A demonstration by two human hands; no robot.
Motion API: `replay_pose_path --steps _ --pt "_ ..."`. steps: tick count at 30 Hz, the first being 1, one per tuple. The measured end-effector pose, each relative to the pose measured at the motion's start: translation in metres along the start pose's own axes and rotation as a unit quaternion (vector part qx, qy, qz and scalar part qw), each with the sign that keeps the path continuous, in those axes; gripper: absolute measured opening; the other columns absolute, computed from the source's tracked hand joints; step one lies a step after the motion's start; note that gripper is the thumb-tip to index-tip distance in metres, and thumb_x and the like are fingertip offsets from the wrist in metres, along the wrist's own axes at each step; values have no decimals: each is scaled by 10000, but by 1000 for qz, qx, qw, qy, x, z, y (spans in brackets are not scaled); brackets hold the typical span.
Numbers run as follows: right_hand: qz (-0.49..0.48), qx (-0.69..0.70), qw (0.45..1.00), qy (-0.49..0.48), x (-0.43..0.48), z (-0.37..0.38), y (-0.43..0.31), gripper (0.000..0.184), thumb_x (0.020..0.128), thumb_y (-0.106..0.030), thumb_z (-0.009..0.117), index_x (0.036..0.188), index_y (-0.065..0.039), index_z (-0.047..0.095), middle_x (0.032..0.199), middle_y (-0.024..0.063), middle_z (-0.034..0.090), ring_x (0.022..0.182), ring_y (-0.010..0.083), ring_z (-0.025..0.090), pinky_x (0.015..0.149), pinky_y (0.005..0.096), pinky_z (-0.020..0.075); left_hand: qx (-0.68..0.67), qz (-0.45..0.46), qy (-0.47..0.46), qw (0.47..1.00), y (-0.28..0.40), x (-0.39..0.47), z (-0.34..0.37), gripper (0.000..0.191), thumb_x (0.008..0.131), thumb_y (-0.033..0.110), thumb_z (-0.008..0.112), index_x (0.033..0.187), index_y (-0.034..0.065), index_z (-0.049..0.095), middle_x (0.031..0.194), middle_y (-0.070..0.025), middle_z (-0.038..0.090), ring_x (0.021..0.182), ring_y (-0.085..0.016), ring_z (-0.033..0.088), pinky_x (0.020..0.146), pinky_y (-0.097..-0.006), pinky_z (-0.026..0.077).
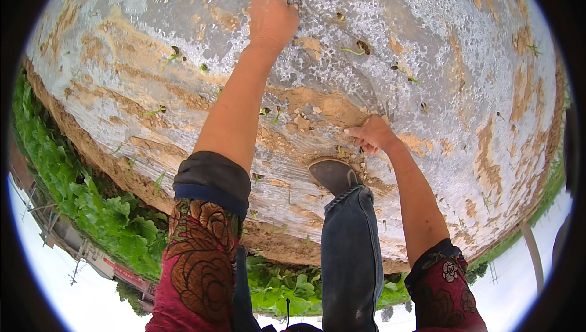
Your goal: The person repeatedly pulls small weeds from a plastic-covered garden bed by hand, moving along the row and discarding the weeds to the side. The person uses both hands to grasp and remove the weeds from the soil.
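Note:
Clear plastic mulch film (320, 73), wet with droplets and smeared with soil, covers the ground before me. My left hand (274, 14) reaches far forward, its fingertips at a small hole in the film; what it pinches, if anything, is hidden. Close to my shoe, my right hand (371, 135) hovers low over the film with the index finger pointing left and the other fingers curled; whether they hold something I cannot tell. A small seedling (339, 150) stands just below that finger. Another pale green seedling (352, 51) lies beside a hole between the hands.
My dark shoe (333, 174) rests on the film, below it my leg in blue jeans (350, 249). More sprouts (172, 57) poke through holes around. Leafy green plants (105, 213) grow along the soil edge (284, 245) at left and bottom. Buildings and poles show at the lower left.

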State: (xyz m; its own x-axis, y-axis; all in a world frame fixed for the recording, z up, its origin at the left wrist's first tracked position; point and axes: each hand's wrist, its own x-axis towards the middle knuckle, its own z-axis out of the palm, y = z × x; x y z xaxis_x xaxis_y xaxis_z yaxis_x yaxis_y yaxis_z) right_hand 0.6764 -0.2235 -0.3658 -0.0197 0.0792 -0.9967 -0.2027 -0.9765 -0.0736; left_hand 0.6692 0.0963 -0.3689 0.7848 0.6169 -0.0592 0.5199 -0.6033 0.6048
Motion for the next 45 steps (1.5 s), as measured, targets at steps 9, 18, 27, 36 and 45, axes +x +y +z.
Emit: replay_pose_path --steps 9,18,27,36,45 --pt "-2 5 1000 4 3 0 4 454 864 -321 754 667 78 659 460 123 510 369 188 470 370 345 358 -55 -49 -7 997 -5 -1 2 404 830 43 653 1229 100 633 1235 -138 526 1148 -339 532 940 -415 489" --pt "-16 13 1000 -10 6 -3 8 486 835 -337 783 695 112 660 498 141 540 374 189 490 345 338 366 133 14 1 991 5 -4 12 475 808 -9 611 1275 81 596 1196 -141 525 1061 -353 537 925 -426 503" --pt "-9 -10 1000 7 6 1 6 510 839 -380 773 704 102 674 512 158 574 381 215 527 355 345 410 88 177 25 980 21 -58 -25 561 752 -39 632 1302 54 569 1329 -213 511 1146 -389 534 939 -442 504" --pt "11 -57 997 60 6 6 5 541 846 -444 748 777 91 697 561 170 620 427 250 606 369 399 490 -120 -41 -164 978 33 -317 -170 331 835 -4 605 1165 6 611 1191 -189 578 1090 -377 564 938 -438 471" --pt "-74 -581 770 254 -62 108 22 282 889 -294 603 875 -46 736 956 197 712 921 367 690 790 454 552 -80 -208 -217 951 65 -474 -395 324 799 26 649 1122 11 622 1106 -165 630 975 -346 616 854 -428 506"
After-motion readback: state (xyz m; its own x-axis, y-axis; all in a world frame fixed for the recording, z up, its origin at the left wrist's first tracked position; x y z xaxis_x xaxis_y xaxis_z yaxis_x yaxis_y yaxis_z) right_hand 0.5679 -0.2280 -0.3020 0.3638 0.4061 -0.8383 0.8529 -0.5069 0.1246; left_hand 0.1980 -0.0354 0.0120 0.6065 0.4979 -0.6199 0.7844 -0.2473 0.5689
